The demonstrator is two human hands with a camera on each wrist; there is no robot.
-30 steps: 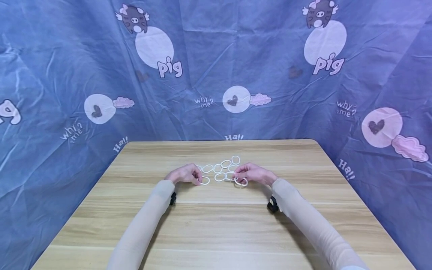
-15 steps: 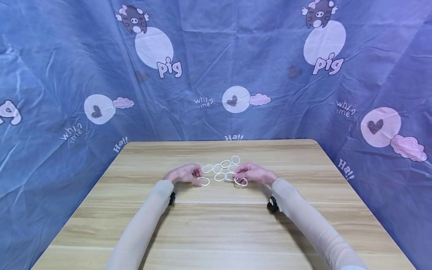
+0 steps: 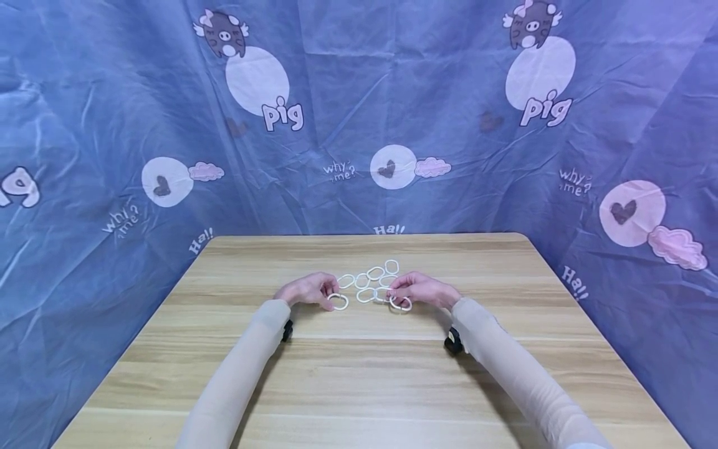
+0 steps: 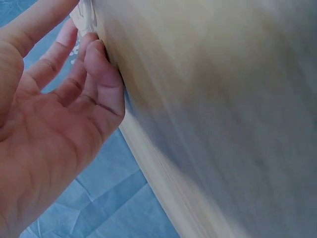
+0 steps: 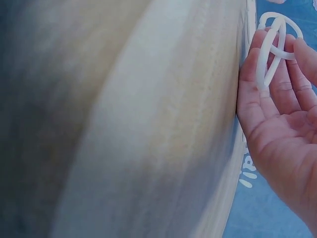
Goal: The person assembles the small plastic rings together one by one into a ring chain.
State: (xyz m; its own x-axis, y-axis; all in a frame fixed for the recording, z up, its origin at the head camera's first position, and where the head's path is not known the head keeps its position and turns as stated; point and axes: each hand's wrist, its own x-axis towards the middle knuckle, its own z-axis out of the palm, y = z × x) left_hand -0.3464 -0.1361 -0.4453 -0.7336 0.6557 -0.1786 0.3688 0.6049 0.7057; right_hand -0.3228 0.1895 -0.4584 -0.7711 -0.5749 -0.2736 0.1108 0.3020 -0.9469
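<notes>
While the left hand (image 3: 308, 291) pinches one ring (image 3: 347, 303) at its edge, the right hand (image 3: 421, 291) grips two crossing rings (image 5: 263, 59). More rings (image 3: 364, 302) lie between their fingertips.

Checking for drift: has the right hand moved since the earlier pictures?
No: the right hand shows no visible shift either way against the table in the head view.
</notes>
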